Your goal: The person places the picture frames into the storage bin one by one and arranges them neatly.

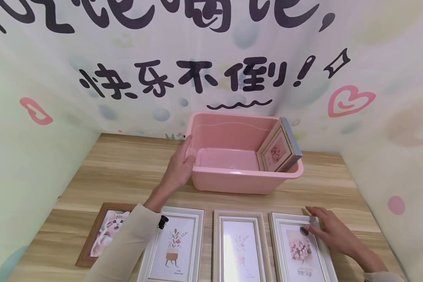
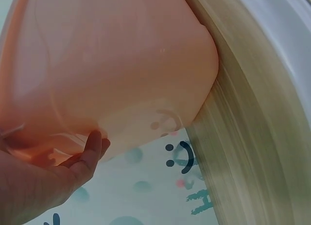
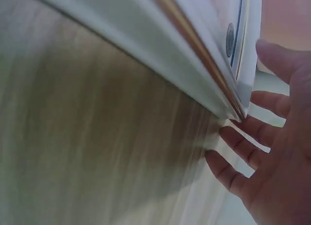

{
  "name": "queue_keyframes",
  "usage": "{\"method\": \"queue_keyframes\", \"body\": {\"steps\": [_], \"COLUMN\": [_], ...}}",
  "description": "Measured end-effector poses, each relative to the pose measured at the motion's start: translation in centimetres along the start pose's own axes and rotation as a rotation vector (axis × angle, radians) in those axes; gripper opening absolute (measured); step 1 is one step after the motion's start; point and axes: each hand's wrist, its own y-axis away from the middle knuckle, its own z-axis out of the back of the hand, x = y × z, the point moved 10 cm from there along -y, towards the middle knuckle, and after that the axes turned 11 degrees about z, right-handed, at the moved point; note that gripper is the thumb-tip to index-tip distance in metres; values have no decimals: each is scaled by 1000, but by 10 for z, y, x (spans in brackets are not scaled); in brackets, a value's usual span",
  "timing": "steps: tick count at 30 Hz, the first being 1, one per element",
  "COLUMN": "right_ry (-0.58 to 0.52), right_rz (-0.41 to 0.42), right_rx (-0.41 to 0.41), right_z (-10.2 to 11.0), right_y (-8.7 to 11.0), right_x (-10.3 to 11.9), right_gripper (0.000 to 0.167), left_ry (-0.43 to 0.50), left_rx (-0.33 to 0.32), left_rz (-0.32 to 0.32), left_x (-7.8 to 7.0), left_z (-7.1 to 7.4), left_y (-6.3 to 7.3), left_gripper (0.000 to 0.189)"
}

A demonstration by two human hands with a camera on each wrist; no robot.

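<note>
A pink plastic bin (image 1: 229, 181) stands near the back wall. My left hand (image 1: 178, 166) grips its left rim; in the left wrist view the curled fingers (image 2: 90, 157) lie at the bin's edge. Leaning inside the bin's right end are picture frames, the front one showing pink flowers (image 1: 276, 152). My right hand (image 1: 338, 233) is at the upper right corner of a white picture frame (image 1: 299, 270) with a flower picture. The right wrist view has its fingers spread loosely, fingertips (image 3: 228, 132) close by or touching the frame's edge.
Left of that frame lie a cream picture frame (image 1: 216, 246), a white one (image 1: 199, 239) with a plant drawing, and a brown one (image 1: 91, 235) with a cat picture, partly under my left sleeve. The wooden table (image 1: 134, 156) meets a printed curtain (image 1: 144, 109).
</note>
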Motion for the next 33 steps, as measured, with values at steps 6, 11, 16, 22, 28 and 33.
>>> {"method": "queue_keyframes", "body": {"steps": [6,11,16,22,28,33], "right_ry": [49,102,139,26,-107,-157], "right_rz": [62,147,174,109,152,195], "right_rx": [-17,-109,-139,-118,-175,-174], "right_z": [-4,-1,4,23,60,87], "right_y": [0,-2,-3,-5,-6,-5], "right_x": [2,6,10,7,8,16], "right_gripper": [48,34,32,31,39,46], "left_ry": [18,33,32,8,-6,-3], "left_rx": [1,5,1,-16,-16,-12], "left_rz": [-13,-17,-17,4,12,4], "left_x": [-1,-2,-3,-1,0,-1], "left_z": [-1,-2,-1,2,2,1], "left_y": [0,1,2,3,2,2], "left_gripper": [67,66,66,66,65,65]}}
